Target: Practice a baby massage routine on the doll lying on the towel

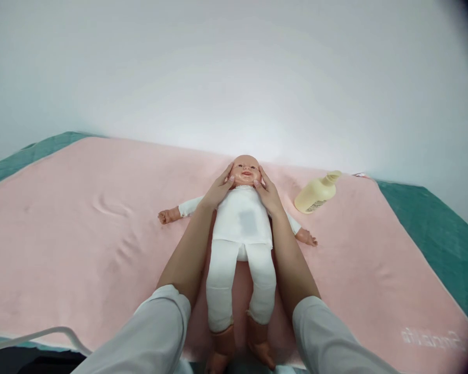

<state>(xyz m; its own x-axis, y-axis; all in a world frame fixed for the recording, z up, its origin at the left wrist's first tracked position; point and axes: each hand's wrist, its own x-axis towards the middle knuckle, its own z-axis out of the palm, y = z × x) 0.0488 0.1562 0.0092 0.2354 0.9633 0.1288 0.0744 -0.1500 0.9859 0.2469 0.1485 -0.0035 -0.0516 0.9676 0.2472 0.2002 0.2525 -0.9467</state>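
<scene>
A baby doll (242,218) with a white cloth body lies on its back on a pink blanket (101,234), head toward the wall and feet toward me. My left hand (220,188) cups the left side of the doll's head, its fingers along the cheek. On the other side, my right hand (268,191) lies against the head in the same way. The doll's face shows between my two thumbs. Its arms are spread out to both sides, partly behind my forearms.
A pale yellow pump bottle (315,195) lies tilted on the blanket right of the doll. Green cloth (444,228) shows beyond the blanket's edges. A white wall (234,78) rises behind. A pale cable or tube (58,331) curves at the lower left.
</scene>
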